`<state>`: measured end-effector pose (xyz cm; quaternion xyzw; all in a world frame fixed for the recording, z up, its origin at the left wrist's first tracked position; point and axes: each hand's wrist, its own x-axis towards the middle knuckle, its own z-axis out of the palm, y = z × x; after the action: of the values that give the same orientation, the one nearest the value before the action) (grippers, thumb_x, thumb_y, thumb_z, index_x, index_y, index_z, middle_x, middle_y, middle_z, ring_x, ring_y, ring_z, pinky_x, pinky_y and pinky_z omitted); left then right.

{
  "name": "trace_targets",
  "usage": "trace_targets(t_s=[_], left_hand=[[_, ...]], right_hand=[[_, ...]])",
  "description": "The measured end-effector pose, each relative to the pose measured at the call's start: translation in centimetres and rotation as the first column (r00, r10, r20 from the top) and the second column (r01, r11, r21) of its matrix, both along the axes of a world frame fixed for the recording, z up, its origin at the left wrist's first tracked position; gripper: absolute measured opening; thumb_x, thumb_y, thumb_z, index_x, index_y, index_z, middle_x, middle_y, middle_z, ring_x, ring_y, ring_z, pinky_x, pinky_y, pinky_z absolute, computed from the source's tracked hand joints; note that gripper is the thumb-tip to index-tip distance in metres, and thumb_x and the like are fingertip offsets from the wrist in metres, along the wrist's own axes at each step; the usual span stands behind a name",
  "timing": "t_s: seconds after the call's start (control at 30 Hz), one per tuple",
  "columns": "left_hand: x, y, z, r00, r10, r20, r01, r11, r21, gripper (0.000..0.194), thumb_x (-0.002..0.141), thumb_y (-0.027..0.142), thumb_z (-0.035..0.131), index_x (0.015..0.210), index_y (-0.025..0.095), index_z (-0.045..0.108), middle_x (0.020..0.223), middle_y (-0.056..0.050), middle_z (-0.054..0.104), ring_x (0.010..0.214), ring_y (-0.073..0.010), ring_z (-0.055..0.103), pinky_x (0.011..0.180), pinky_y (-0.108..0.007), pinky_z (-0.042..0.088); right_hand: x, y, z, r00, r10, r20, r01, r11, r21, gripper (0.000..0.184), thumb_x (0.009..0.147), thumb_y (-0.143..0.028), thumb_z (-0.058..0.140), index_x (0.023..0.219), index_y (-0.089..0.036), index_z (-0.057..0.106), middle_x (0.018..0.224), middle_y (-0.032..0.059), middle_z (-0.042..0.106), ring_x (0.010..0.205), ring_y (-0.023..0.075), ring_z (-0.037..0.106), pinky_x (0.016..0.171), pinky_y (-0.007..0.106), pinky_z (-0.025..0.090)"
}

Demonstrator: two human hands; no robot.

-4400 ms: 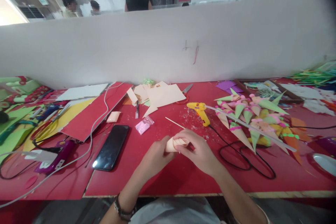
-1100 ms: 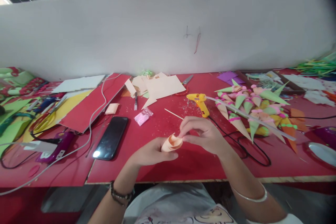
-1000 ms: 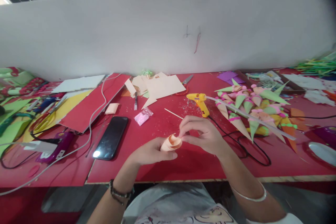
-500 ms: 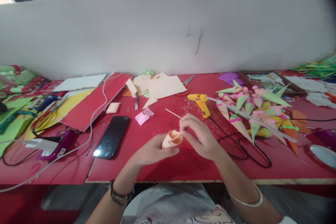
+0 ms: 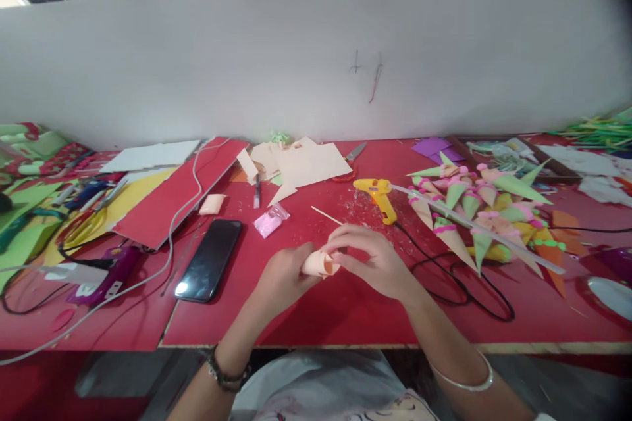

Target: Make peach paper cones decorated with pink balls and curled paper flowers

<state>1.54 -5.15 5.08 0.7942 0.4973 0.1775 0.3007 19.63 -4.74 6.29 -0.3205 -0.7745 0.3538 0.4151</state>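
Note:
Both my hands hold a small peach foam cone (image 5: 320,264) above the red table (image 5: 345,309). My left hand (image 5: 281,276) wraps its fingers around the narrow end of the cone from the left. My right hand (image 5: 368,256) pinches the rolled open rim from the right, fingers curled together. A thin wooden stick (image 5: 326,215) lies on the table just behind my hands. The yellow glue gun (image 5: 380,196) rests a little farther back to the right, its black cord (image 5: 464,289) looping beside my right forearm.
A black phone (image 5: 207,270) lies left of my hands, a small pink bag (image 5: 269,222) behind it. Peach foam sheets (image 5: 306,168), scissors (image 5: 348,164) and a pile of finished coloured cones (image 5: 484,217) sit farther back. A white partition (image 5: 316,66) bounds the table; people stand beyond it.
My hands have closed in on the cone, which is now rolled tighter with its open rim nearly covered by my right fingers. The view has shifted slightly.

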Motion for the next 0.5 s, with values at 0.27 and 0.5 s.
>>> trace_targets(t_s=[0.27, 0.5], left_hand=[[-0.59, -0.11, 0.49, 0.994, 0.023, -0.102, -0.017, 0.998, 0.058, 0.008, 0.073, 0.019, 0.051, 0.07, 0.017, 0.043, 0.065, -0.001, 0.056, 0.055, -0.0123, 0.05, 0.047, -0.02, 0.025], [-0.55, -0.31, 0.66, 0.992, 0.017, -0.127, -0.011, 0.999, 0.043, 0.004, 0.074, 0.018, 0.05, 0.073, 0.016, 0.046, 0.067, -0.002, 0.057, 0.057, -0.0136, 0.052, 0.048, -0.02, 0.027]], right_hand=[[0.07, 0.07, -0.26, 0.999, 0.0, 0.044, -0.004, 0.997, 0.083, 0.014, 0.081, -0.02, 0.052, 0.089, -0.021, 0.062, 0.089, 0.0041, 0.059, 0.084, 0.0139, 0.055, 0.077, 0.028, 0.044], [0.31, 0.33, -0.58, 1.0, -0.004, 0.019, 0.002, 0.997, 0.072, 0.013, 0.081, -0.023, 0.052, 0.086, -0.023, 0.064, 0.087, 0.0036, 0.059, 0.083, 0.0145, 0.056, 0.075, 0.029, 0.045]])
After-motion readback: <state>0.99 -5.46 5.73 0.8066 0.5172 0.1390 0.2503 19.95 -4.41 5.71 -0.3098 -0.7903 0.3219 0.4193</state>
